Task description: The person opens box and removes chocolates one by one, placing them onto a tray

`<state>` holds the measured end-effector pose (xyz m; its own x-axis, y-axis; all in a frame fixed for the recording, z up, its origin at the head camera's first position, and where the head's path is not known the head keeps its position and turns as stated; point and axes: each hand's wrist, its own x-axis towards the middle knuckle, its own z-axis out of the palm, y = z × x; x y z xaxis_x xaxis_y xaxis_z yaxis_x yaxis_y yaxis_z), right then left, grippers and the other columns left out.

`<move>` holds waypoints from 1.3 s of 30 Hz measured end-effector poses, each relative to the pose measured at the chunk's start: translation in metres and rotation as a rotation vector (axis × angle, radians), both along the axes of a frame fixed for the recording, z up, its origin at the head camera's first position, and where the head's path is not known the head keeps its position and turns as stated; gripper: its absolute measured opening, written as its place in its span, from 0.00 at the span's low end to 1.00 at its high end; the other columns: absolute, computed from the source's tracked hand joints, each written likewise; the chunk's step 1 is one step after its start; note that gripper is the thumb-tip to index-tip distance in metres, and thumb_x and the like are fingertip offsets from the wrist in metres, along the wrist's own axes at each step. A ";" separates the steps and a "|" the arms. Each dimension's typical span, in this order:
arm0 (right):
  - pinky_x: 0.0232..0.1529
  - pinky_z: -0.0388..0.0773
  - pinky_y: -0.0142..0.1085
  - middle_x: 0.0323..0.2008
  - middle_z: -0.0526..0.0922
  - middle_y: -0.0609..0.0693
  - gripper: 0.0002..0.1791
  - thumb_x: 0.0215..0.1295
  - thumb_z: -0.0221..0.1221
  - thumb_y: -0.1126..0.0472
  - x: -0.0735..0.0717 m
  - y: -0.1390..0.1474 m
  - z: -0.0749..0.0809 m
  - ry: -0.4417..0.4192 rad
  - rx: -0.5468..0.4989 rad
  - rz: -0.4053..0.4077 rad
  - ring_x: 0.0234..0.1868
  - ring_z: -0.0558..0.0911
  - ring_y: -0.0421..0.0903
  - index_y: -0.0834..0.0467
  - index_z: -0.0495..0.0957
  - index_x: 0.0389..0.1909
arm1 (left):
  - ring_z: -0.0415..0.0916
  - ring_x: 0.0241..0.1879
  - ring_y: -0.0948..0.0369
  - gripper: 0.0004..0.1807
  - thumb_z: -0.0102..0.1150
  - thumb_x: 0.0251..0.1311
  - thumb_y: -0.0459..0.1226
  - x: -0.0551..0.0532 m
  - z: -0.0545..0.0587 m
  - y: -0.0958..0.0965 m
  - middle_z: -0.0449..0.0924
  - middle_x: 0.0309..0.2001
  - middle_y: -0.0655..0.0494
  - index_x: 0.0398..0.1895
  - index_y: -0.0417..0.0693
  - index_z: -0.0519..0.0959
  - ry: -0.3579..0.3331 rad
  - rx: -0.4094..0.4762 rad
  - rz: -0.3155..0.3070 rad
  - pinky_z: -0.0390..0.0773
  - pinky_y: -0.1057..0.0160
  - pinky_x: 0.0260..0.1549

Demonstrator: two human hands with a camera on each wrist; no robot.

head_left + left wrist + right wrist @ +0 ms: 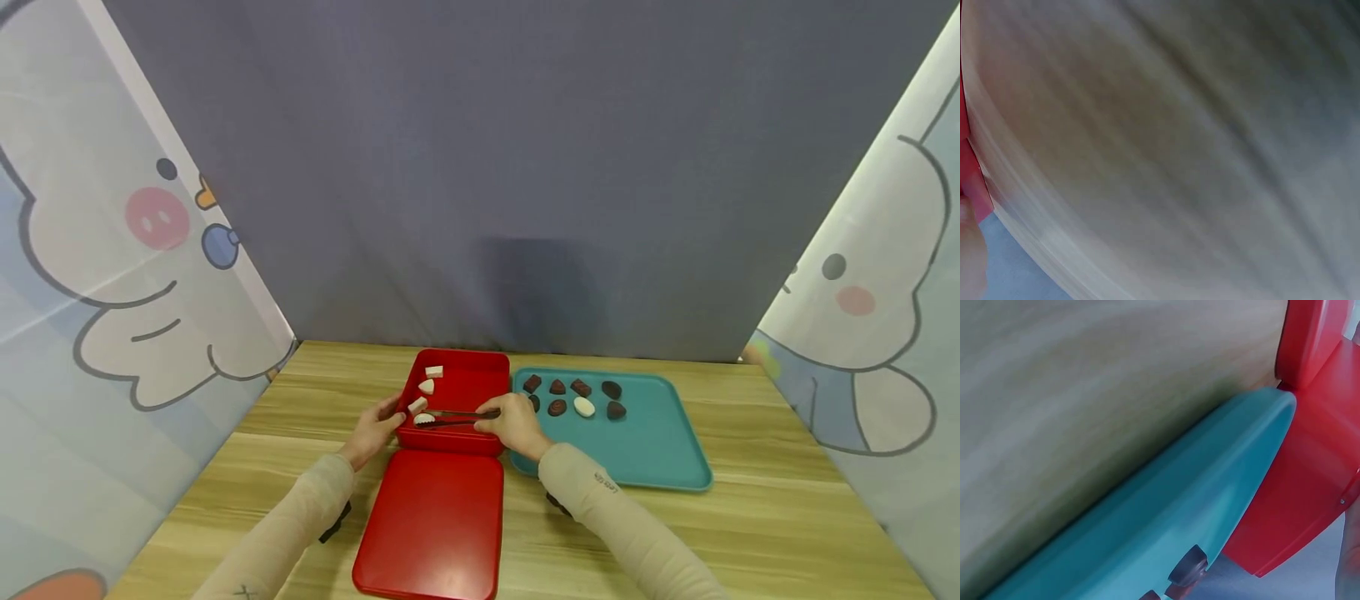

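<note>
My right hand (pixel 517 425) grips dark tongs (pixel 459 422) that reach leftward into a red box (pixel 480 383). The tips of the tongs are at a white scalloped chocolate (pixel 424 419) near the box's front left corner. My left hand (pixel 377 432) holds the box's left wall, thumb at the rim. Other white chocolates lie along the left side inside: a block (pixel 417 406), a small pointed piece (pixel 427 387) and another block (pixel 434 372). In the right wrist view, only part of the hand shows at the right edge, beside the red box (pixel 1297 494).
A teal tray (pixel 652 450) stands right of the box, with two rows of dark chocolates and one white oval chocolate (pixel 584 407). The red lid (pixel 435 525) lies in front of the box on the wooden table (pixel 772 500). A grey curtain (pixel 525 167) hangs behind.
</note>
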<state>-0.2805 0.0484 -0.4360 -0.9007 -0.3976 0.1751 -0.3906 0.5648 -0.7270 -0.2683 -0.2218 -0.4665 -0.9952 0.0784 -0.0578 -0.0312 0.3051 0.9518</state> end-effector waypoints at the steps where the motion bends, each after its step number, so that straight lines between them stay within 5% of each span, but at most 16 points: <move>1: 0.23 0.73 0.29 0.39 0.85 0.52 0.12 0.51 0.67 0.59 0.000 0.001 0.001 -0.008 -0.002 -0.003 0.25 0.76 0.38 0.56 0.85 0.38 | 0.54 0.67 0.45 0.27 0.44 0.67 0.32 0.001 0.000 0.000 0.56 0.67 0.36 0.68 0.37 0.55 -0.002 0.001 0.001 0.58 0.47 0.63; 15: 0.18 0.69 0.28 0.36 0.85 0.53 0.12 0.49 0.68 0.60 0.000 0.014 0.009 0.032 -0.031 -0.051 0.20 0.73 0.36 0.57 0.85 0.36 | 0.54 0.66 0.46 0.27 0.43 0.67 0.32 -0.001 0.001 0.000 0.55 0.67 0.36 0.69 0.37 0.54 0.010 0.012 -0.003 0.59 0.48 0.63; 22: 0.13 0.63 0.29 0.28 0.85 0.50 0.13 0.50 0.67 0.59 0.004 0.026 0.015 -0.032 -0.049 -0.071 0.11 0.66 0.39 0.56 0.85 0.38 | 0.56 0.66 0.45 0.27 0.43 0.67 0.32 0.000 0.001 0.000 0.56 0.67 0.35 0.68 0.36 0.55 0.008 0.000 -0.002 0.59 0.47 0.63; 39: 0.20 0.73 0.31 0.28 0.85 0.48 0.11 0.49 0.68 0.60 0.009 0.052 0.024 -0.042 -0.118 -0.115 0.25 0.81 0.50 0.56 0.85 0.36 | 0.53 0.67 0.45 0.28 0.41 0.68 0.34 0.002 0.001 -0.001 0.52 0.68 0.36 0.70 0.38 0.52 -0.006 0.000 -0.025 0.58 0.47 0.63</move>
